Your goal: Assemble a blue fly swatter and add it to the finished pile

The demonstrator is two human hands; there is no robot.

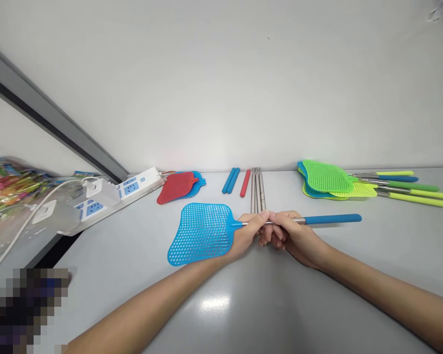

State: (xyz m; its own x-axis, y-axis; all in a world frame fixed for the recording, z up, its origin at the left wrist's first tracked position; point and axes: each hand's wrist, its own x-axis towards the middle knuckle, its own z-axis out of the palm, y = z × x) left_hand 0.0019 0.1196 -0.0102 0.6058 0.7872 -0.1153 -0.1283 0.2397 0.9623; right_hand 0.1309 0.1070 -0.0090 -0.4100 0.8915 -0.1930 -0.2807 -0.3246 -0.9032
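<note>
A blue fly swatter [203, 233] with a perforated head, a metal rod and a blue grip is held level above the table. My left hand [246, 233] is closed on the rod close to the head. Closed on the same rod nearer the blue grip is my right hand [293, 231]; the two hands touch at the thumbs. Behind them lie several metal rods [257, 189] side by side, their near ends partly hidden by the hands. To their left are a red grip [245, 183] and two blue grips [231, 180].
A red swatter head [175, 187] lies over a blue one [197, 186]. At the right, several swatters are stacked with a green head [327, 177] on top. A power strip [110, 199] and plastic-wrapped colourful items [15, 191] are at the left; a wall stands behind.
</note>
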